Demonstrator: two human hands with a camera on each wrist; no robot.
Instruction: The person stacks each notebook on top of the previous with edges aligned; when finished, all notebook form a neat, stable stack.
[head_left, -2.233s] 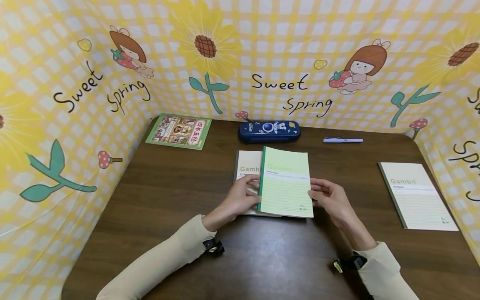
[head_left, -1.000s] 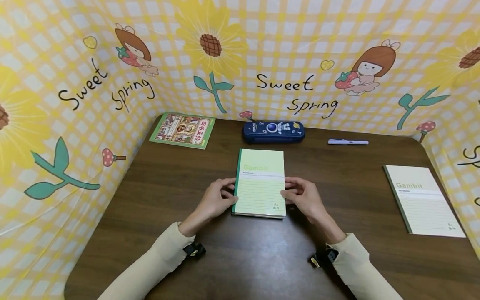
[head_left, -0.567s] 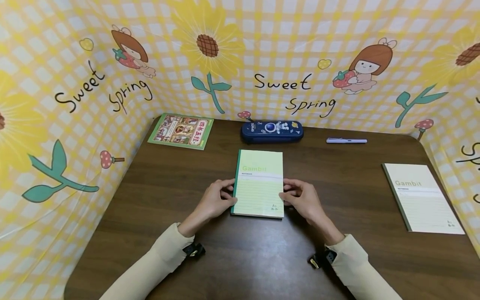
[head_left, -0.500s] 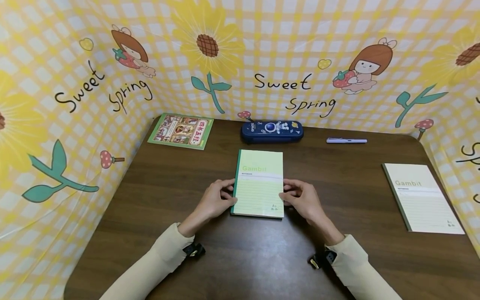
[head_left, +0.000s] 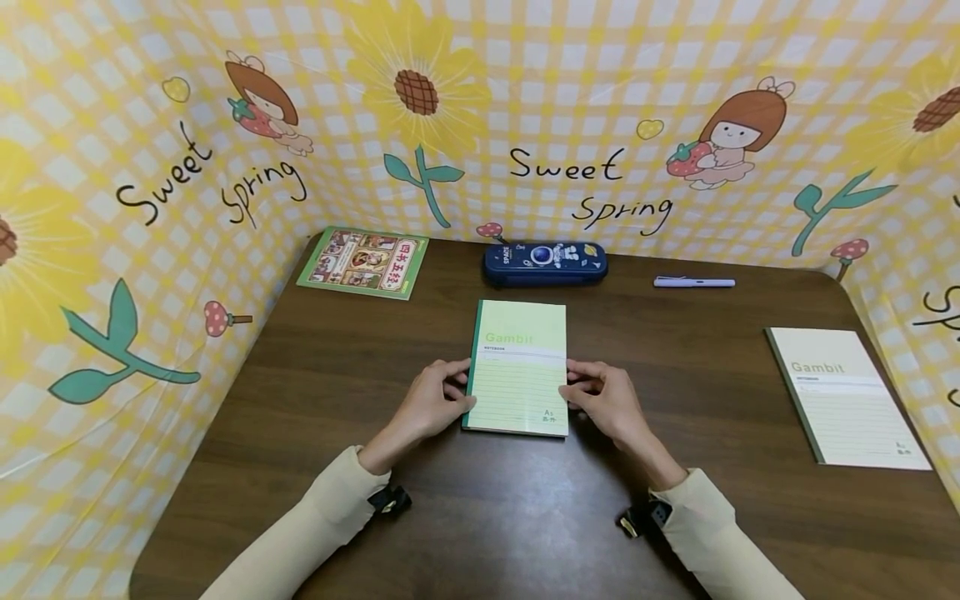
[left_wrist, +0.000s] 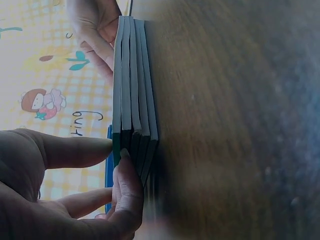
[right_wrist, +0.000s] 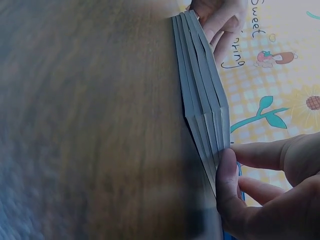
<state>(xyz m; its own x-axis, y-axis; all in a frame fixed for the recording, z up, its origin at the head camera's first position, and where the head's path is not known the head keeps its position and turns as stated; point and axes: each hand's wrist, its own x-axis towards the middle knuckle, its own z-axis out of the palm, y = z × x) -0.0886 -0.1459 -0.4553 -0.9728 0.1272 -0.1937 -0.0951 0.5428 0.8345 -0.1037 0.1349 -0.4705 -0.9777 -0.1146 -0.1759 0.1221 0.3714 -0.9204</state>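
Observation:
In the head view a green notebook (head_left: 517, 367) with a dark green spine lies squared on top of a stack at the middle of the table. The left wrist view shows several notebooks in this stack (left_wrist: 132, 90), their page edges nearly lined up. My left hand (head_left: 429, 402) holds the spine side, its fingertips at the upper notebooks' edge. Opposite, my right hand (head_left: 611, 403) grips the right edge, with fingertips (right_wrist: 227, 165) on the upper notebooks in the right wrist view. The covers below the top one are hidden.
A white notebook (head_left: 847, 396) lies at the right of the brown table (head_left: 300, 467). Along the back are a green picture book (head_left: 363, 262), a blue pencil case (head_left: 546, 263) and a lilac pen (head_left: 693, 282). Yellow checked cloth (head_left: 555, 108) encloses the table.
The green notebook, held over a white one to the right 2.2 s ago, has moved left and down onto the stack. Both hands came with it; over the last half second they stay put.

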